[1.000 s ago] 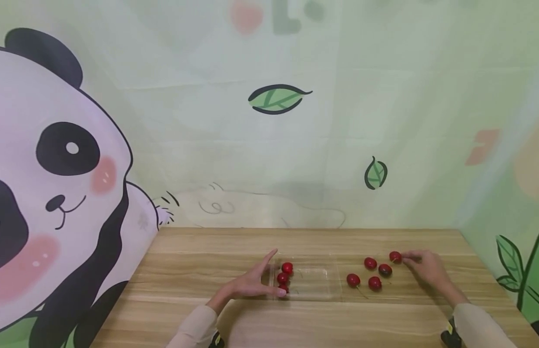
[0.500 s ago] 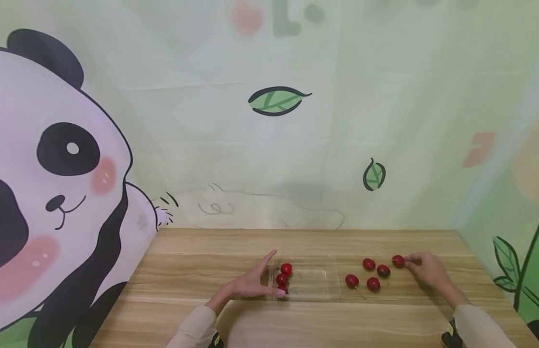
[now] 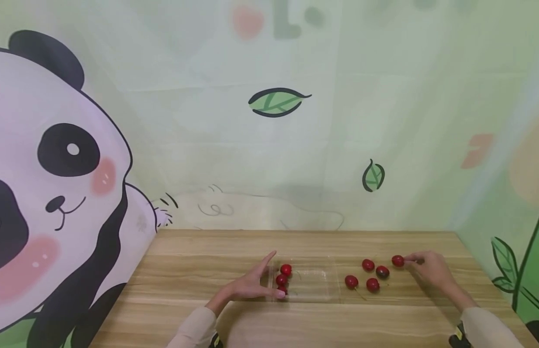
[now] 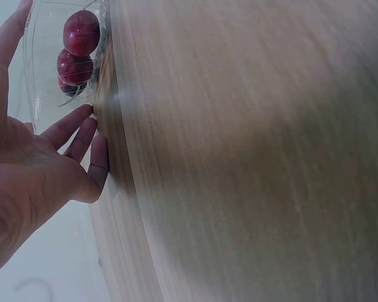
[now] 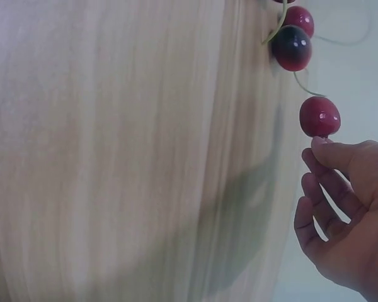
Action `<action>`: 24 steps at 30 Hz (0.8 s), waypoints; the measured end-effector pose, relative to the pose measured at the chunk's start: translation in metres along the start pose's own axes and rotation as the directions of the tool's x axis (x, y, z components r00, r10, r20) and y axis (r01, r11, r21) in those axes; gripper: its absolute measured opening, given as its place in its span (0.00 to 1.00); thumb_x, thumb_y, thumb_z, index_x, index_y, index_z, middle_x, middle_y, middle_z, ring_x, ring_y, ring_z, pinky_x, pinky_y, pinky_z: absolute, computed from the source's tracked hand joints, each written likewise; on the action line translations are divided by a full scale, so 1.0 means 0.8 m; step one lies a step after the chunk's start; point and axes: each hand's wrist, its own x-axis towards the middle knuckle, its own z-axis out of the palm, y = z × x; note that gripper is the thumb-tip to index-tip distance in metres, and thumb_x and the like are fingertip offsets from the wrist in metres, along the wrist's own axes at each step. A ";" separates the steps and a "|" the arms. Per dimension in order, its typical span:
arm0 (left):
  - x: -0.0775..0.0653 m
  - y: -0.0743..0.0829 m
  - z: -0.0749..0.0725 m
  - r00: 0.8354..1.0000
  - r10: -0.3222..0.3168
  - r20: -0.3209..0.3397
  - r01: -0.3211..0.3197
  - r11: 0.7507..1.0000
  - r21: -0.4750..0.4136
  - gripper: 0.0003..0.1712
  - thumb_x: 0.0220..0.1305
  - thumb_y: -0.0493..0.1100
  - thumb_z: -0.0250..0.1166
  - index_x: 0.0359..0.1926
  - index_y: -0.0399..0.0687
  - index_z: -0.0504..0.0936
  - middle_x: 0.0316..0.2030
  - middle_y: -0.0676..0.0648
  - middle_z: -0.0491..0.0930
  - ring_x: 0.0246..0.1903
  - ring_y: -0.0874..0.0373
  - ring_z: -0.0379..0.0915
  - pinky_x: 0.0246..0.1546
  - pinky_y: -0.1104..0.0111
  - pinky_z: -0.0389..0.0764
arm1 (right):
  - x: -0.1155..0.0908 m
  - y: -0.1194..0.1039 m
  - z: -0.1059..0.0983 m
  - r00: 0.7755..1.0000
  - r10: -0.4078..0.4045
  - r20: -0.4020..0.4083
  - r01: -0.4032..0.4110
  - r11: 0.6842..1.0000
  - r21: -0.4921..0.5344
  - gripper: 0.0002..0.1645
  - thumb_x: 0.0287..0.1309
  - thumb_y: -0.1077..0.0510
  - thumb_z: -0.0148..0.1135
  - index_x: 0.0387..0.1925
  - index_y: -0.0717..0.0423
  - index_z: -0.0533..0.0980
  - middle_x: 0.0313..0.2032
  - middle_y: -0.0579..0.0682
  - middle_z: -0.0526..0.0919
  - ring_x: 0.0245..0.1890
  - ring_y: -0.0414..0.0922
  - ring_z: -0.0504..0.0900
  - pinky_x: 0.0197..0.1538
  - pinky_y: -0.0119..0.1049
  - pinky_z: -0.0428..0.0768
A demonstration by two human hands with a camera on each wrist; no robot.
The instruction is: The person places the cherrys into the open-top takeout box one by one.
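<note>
My left hand (image 3: 252, 284) spreads its thumb and fingers about the left end of a clear plastic box (image 3: 313, 296), touching it. Inside that end, cherries (image 3: 286, 269) sit in a row, the nearest partly hidden by a digit; the left wrist view also shows the cherries (image 4: 82, 33) through the clear wall. Off to the right, my right hand (image 3: 432, 270) pinches a cherry (image 3: 397, 261) at one end between thumb and finger. In the right wrist view this cherry (image 5: 320, 116) hangs off the thumb tip, a thin stem near its other side.
Several loose cherries lie between the box and my right hand, among them a darker cherry (image 3: 383, 272) and a cherry with a stem (image 3: 351, 282). The wooden table (image 3: 339, 321) meets a printed cloth backdrop (image 3: 199, 145) at its far edge.
The pinched cherry and my right hand have shifted very slightly; the right forearm has swung a little to the right. My left hand and the box stay in place.
</note>
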 end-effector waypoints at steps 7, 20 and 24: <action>0.001 0.000 0.000 1.000 -0.005 0.001 0.005 1.000 0.011 0.70 0.56 0.63 0.76 0.83 0.57 0.36 0.78 0.31 0.53 0.77 0.36 0.52 0.74 0.36 0.57 | -0.002 -0.014 -0.008 0.999 -0.038 0.005 0.038 0.999 -0.004 0.07 0.61 0.64 0.68 0.38 0.65 0.87 0.39 0.65 0.90 0.40 0.62 0.87 0.44 0.56 0.85; 0.001 0.002 -0.001 1.000 -0.008 0.006 0.008 1.000 0.018 0.70 0.56 0.62 0.76 0.83 0.58 0.36 0.78 0.31 0.52 0.77 0.36 0.52 0.74 0.36 0.58 | 0.005 -0.053 -0.002 0.993 -0.110 0.037 0.107 0.992 0.063 0.05 0.59 0.65 0.69 0.36 0.61 0.87 0.36 0.58 0.91 0.34 0.49 0.86 0.39 0.36 0.84; 0.002 0.002 -0.001 1.000 -0.007 0.006 0.007 1.000 0.019 0.70 0.56 0.62 0.76 0.83 0.58 0.36 0.78 0.31 0.53 0.77 0.36 0.53 0.74 0.37 0.58 | 0.008 -0.067 0.004 0.990 -0.134 0.046 0.129 0.987 0.092 0.05 0.59 0.65 0.70 0.36 0.60 0.88 0.36 0.56 0.91 0.33 0.45 0.86 0.38 0.29 0.82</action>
